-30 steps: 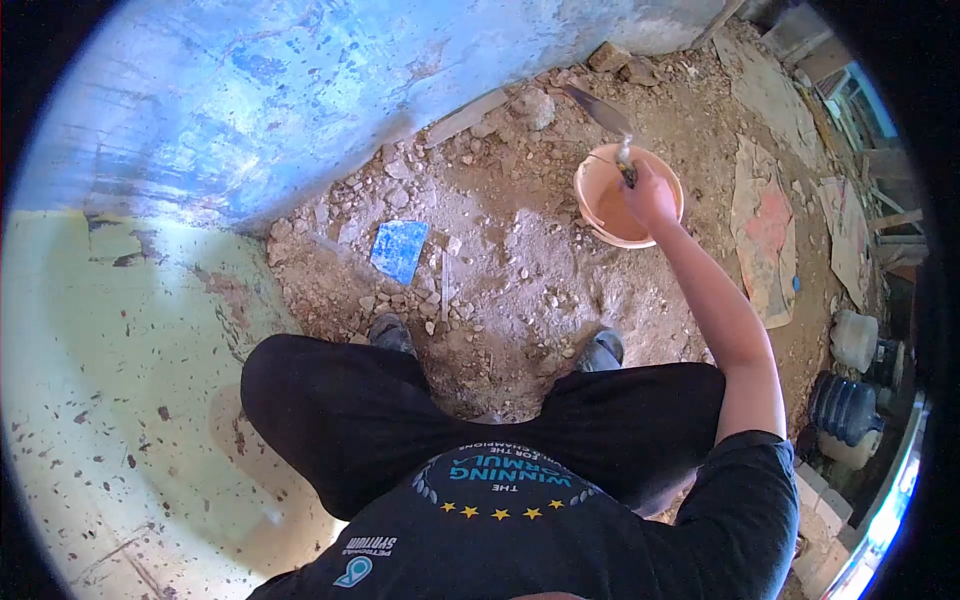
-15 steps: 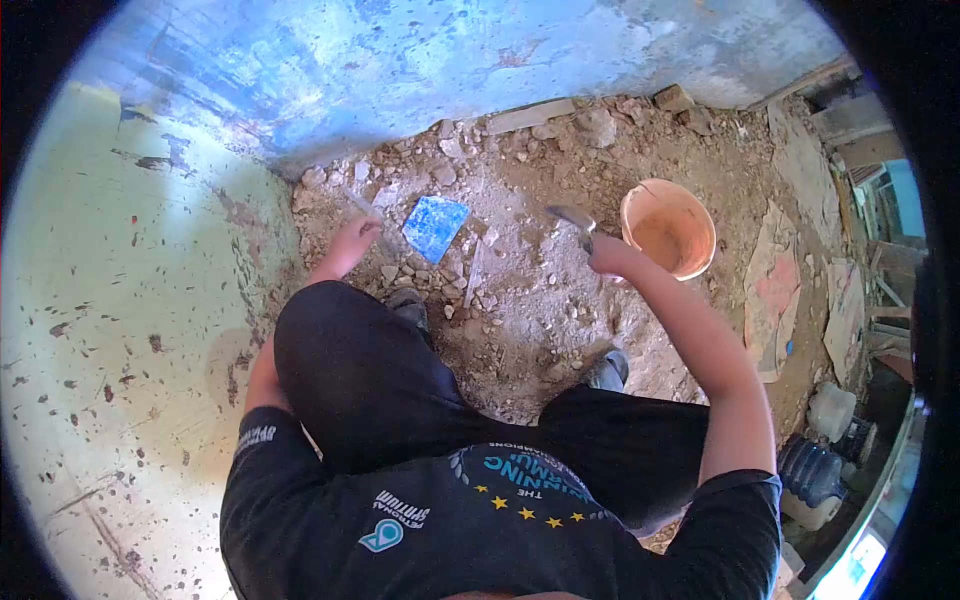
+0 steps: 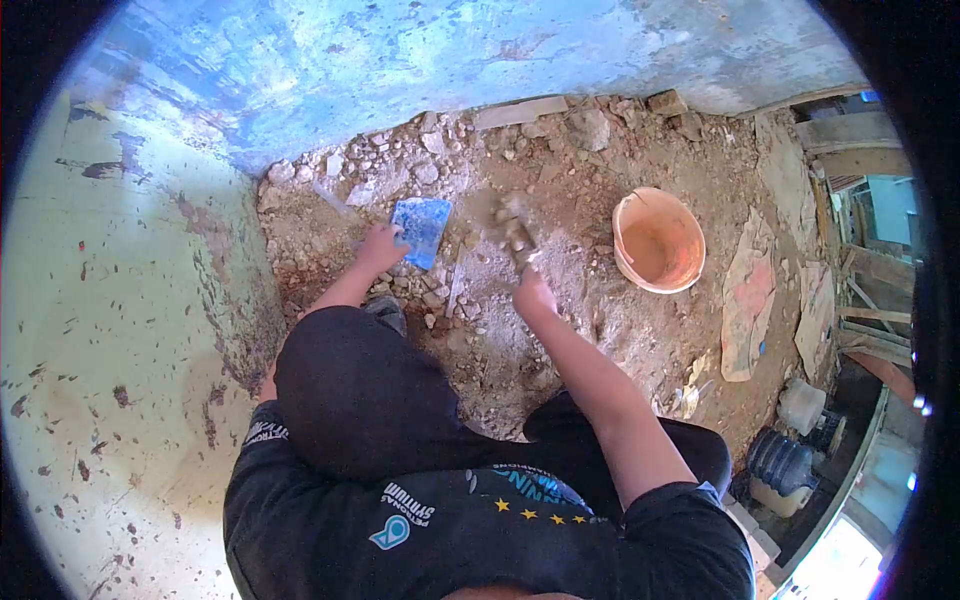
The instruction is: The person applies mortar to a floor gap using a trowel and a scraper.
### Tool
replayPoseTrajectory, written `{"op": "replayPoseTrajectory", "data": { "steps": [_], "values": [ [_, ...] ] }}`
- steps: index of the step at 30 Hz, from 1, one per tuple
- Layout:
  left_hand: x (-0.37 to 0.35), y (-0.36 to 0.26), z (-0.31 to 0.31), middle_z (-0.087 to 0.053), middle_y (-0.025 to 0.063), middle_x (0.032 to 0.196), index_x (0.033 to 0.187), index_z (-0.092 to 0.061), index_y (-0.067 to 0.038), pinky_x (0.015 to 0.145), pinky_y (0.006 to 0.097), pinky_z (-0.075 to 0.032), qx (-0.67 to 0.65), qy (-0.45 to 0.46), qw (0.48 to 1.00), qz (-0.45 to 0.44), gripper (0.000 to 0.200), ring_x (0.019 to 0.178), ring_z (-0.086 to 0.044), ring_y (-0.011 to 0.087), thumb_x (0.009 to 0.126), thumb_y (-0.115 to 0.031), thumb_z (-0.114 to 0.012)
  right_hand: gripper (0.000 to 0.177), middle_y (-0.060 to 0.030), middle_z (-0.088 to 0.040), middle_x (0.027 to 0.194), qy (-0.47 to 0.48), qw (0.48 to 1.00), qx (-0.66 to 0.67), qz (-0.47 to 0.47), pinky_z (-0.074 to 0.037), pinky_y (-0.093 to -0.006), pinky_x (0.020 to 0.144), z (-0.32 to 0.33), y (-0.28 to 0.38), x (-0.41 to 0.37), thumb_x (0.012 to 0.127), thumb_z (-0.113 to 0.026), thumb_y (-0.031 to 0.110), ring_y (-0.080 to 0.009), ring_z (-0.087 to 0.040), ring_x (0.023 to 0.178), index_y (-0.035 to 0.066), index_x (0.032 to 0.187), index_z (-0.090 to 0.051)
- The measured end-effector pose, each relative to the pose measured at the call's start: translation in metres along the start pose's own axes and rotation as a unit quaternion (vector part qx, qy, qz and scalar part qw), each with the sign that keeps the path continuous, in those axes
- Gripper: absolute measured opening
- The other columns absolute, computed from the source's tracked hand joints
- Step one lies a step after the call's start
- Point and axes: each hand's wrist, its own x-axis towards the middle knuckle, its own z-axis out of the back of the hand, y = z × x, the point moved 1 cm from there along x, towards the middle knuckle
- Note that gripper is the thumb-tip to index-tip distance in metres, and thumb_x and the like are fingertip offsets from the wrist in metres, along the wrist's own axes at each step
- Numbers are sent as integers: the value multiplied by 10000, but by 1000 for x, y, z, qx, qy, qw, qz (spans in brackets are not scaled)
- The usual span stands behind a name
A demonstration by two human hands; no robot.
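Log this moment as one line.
left hand: at left edge of flat blue piece, grip unclear | right hand: holding trowel, blurred | orange bucket: standing right of trowel

The head camera looks forward and down from above.

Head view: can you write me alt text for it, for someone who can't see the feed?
The left hand has its fingers at the left edge of a blue tile, while the right hand holds a motion-blurred trowel over rubble. A bucket stands to the right; a blue wall lies beyond.
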Motion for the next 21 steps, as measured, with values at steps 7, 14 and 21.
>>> {"op": "replayPoseTrajectory", "data": {
  "steps": [7, 14, 21],
  "values": [
    [-11, 22, 13, -610, 193, 1269, 1253, -621, -74, 1036, 451, -433, -68, -2, 998, -10, 509, 1193, -565, 351, 836, -348, -722, 535, -238, -621, 1216, 60, 969, -88, 222, -501, -528, 918, 14, 6, -44, 922, -615, 351, -420, -620, 1108, 79, 1359, -469],
    [-36, -49, 158, -560, 157, 1376, 1401, -497, -64, 1042, 390, -437, -137, 197, 968, -68, 554, 1228, -561, 267, 947, -349, -633, 434, -215, -654, 1153, 154, 919, -214, 293, -499, -504, 924, 138, 0, -49, 892, -647, 309, -379, -632, 1074, 53, 1239, -596],
    [-142, -252, 357, -551, 186, 1371, 1366, -530, -76, 1068, 434, -417, 140, 35, 973, -181, 527, 1268, -528, 347, 896, -291, -631, 482, -165, -640, 1125, 114, 918, -36, 379, -501, -471, 895, 301, 6, -242, 895, -667, 296, -352, -627, 1050, 63, 1303, -558]
  ]
}}
